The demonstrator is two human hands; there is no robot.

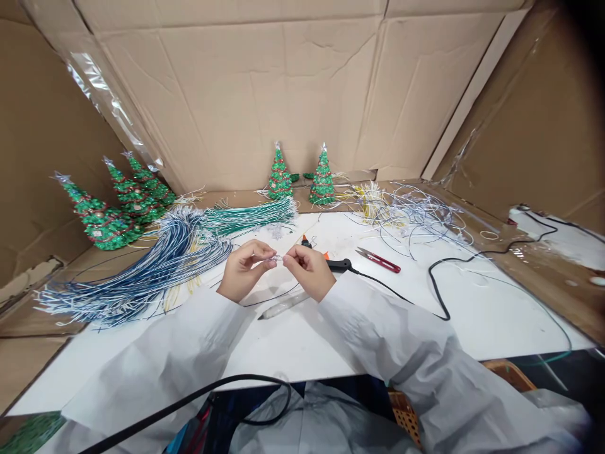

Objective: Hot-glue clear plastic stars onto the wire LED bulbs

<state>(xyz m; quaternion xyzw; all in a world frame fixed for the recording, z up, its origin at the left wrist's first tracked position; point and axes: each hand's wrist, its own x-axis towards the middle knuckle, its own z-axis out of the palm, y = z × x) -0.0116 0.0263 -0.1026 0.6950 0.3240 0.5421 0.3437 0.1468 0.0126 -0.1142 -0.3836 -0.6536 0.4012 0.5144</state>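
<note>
— What was nearest to you just then?

— A black cable [203,394] looped across my lap below the edge of the white desk [472,328]. Above it my two sleeves came in, and my left hand [243,270] and right hand [308,270] met over the middle of the desk.

— How were your fingers set?

— Both pairs were pinched shut on one small silvery piece [278,257], the left fingers [263,255] on one end, the right on the other. It was held just off the desk between my hands; it was too small to tell what it was.

— And around them?

— A clear stick [282,307] lay on the desk just beneath my wrists. Just behind my right hand lay a black tool with orange parts [338,265], its cord running off to the right. Red-handled snips [380,260] lay near it. To the left fanned a thick bundle of blue and white wires [155,265], with a green bundle [250,217] beyond.

— Farther back?

— A loose tangle of pale wires [416,217] on the right, two little green trees [280,175] against the cardboard wall [283,94], and three more trees [120,205] far left.
</note>
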